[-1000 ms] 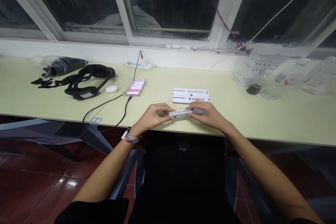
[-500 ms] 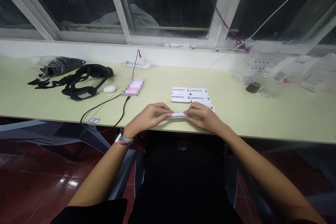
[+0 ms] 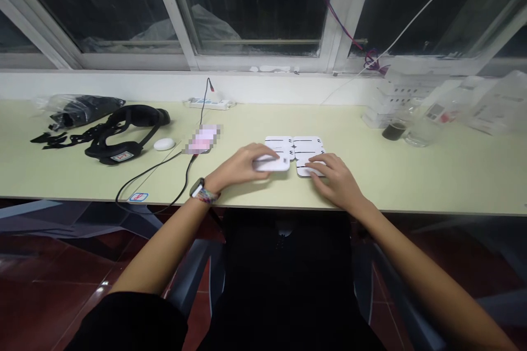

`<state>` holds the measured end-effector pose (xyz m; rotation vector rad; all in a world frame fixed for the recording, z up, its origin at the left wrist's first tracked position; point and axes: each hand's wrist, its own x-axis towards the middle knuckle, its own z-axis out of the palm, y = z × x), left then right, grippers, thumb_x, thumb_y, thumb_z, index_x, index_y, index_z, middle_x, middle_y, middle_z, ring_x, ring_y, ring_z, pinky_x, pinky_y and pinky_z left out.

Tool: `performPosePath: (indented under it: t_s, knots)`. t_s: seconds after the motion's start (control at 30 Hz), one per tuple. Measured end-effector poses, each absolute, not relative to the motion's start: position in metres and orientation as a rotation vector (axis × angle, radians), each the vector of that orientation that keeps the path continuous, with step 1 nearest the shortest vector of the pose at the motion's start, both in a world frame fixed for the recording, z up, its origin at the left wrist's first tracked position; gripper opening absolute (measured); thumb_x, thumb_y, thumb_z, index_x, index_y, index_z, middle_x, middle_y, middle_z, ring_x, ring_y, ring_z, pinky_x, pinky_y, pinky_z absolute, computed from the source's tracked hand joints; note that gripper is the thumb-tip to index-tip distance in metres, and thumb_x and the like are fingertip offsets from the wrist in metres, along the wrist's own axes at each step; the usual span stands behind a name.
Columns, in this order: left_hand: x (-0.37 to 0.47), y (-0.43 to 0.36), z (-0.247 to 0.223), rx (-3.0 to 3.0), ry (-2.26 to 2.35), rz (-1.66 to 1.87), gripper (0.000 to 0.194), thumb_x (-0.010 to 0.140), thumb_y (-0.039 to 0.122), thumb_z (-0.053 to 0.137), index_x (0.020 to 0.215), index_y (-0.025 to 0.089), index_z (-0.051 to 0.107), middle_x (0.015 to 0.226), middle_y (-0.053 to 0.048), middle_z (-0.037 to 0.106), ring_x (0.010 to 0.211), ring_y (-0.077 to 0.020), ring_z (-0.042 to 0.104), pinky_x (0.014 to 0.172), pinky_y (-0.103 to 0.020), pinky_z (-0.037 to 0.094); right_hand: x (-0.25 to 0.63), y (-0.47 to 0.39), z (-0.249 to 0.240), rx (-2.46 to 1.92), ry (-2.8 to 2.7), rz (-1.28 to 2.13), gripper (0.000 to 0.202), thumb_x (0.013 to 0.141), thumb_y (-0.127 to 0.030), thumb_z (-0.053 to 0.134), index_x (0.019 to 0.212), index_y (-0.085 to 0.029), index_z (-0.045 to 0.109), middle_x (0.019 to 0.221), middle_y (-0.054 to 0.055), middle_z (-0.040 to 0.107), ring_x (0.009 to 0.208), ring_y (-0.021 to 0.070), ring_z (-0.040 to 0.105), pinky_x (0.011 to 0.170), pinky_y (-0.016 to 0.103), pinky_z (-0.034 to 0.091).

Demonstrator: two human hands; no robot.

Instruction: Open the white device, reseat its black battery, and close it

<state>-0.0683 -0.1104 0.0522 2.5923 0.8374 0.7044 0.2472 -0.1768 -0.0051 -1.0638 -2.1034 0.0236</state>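
Observation:
My left hand (image 3: 247, 164) is closed on a white card (image 3: 272, 164), a flat rectangle with rounded corners and a small dark mark at its right end. It is held just in front of the left column of similar cards (image 3: 280, 141), and part of it is hidden by my fingers. My right hand (image 3: 337, 180) has its fingers apart over the front card of the right column (image 3: 308, 145). Whether the fingertips touch that card I cannot tell. The cards lie side by side, each with a black line and a W-like mark.
To the left are a black headset (image 3: 123, 134), a white oval case (image 3: 164, 144), a phone-like blurred thing (image 3: 203, 139) and a black cable (image 3: 154, 164). A power strip (image 3: 209, 103) lies by the wall. White baskets (image 3: 395, 96) and a cup of dark liquid (image 3: 394, 130) stand right.
Both hands were on the white card near the table's front edge. Now only my left hand has it, lifted and turned slightly; my right hand has let go and moved right over the laid cards.

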Motion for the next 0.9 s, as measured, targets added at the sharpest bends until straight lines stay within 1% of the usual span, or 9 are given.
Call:
performPosePath:
  t_s: [0.07,0.13,0.23,0.4,0.53,0.6,0.73,0.8,0.9]
  knots:
    - [-0.06,-0.076,0.057,2.564,0.88,0.812,0.042,0.093,0.035,0.074,0.135,0.028,0.075,0.14,-0.006,0.076,0.13,-0.0306,0.067,0.117,-0.047,0.05,0.252,-0.174,-0.01,-1.193,-2.056,0.008,0.038,0.111,-0.039,0.051,0.138,-0.023,0.072,0.144,0.02,0.068,0.139,0.0387,0.06,0.116,0.064,0.05]
    - [-0.048,-0.037,0.057,2.527,0.981,0.867,0.042,0.093,0.031,0.071,0.134,0.026,0.077,0.138,-0.007,0.077,0.129,-0.0303,0.067,0.117,-0.047,0.049,0.252,-0.171,-0.014,-1.296,-2.079,0.032,0.048,0.111,-0.047,0.051,0.149,-0.022,0.064,0.161,0.021,0.057,0.155,0.0427,0.046,0.124,0.069,0.043]
    - [-0.026,0.015,0.051,2.434,1.155,0.817,0.043,0.091,0.03,0.071,0.132,0.025,0.079,0.141,-0.007,0.075,0.131,-0.0311,0.065,0.119,-0.046,0.047,0.249,-0.169,-0.017,-1.36,-2.158,0.079,0.058,0.112,-0.055,0.046,0.159,-0.02,0.055,0.175,0.021,0.042,0.167,0.0427,0.03,0.131,0.07,0.034]
    - [-0.003,0.057,0.037,2.31,1.373,0.672,0.042,0.08,0.034,0.08,0.121,0.028,0.085,0.141,-0.006,0.073,0.136,-0.0352,0.062,0.123,-0.05,0.042,0.247,-0.172,-0.015,-1.399,-2.16,0.123,0.059,0.114,-0.057,0.041,0.159,-0.02,0.054,0.171,0.021,0.047,0.168,0.0406,0.03,0.133,0.067,0.034]
    - [-0.007,0.055,0.034,2.292,1.342,0.612,0.042,0.09,0.041,0.068,0.125,0.026,0.085,0.144,-0.006,0.075,0.137,-0.0365,0.064,0.123,-0.05,0.042,0.249,-0.17,-0.014,-1.421,-2.164,0.183,0.058,0.113,-0.058,0.043,0.158,-0.022,0.056,0.172,0.019,0.047,0.168,0.0415,0.029,0.132,0.07,0.033]
    - [-0.011,0.046,0.034,2.307,1.344,0.633,0.048,0.097,0.044,0.061,0.137,0.026,0.08,0.158,-0.008,0.067,0.148,-0.0381,0.057,0.128,-0.054,0.036,0.248,-0.166,-0.011,-1.452,-2.156,0.209,0.06,0.113,-0.059,0.042,0.158,-0.02,0.056,0.173,0.02,0.045,0.168,0.0415,0.028,0.133,0.068,0.032]
    - [-0.011,0.017,0.029,2.422,1.357,0.528,0.065,0.104,0.06,0.053,0.164,0.036,0.056,0.183,-0.003,0.033,0.169,-0.0436,0.025,0.134,-0.069,0.012,0.243,-0.147,0.0,-1.475,-2.174,0.197,0.065,0.114,-0.06,0.038,0.16,-0.018,0.055,0.179,0.019,0.037,0.172,0.0391,0.02,0.136,0.066,0.026]
    - [-0.008,0.003,0.025,2.458,1.388,0.348,0.076,0.105,0.065,0.049,0.174,0.035,0.039,0.186,-0.005,0.022,0.172,-0.0488,0.011,0.133,-0.074,0.01,0.238,-0.133,0.006,-1.483,-2.231,0.213,0.07,0.114,-0.061,0.035,0.166,-0.017,0.049,0.185,0.016,0.024,0.174,0.0368,0.008,0.139,0.062,0.018]
    - [-0.002,-0.009,0.021,2.501,1.392,0.235,0.079,0.107,0.062,0.043,0.177,0.027,0.031,0.187,-0.011,0.019,0.171,-0.0512,0.008,0.132,-0.074,0.013,0.231,-0.113,0.009,-1.562,-2.315,0.304,0.077,0.114,-0.062,0.03,0.173,-0.013,0.037,0.188,0.014,0.012,0.175,0.0358,-0.001,0.141,0.058,0.01]
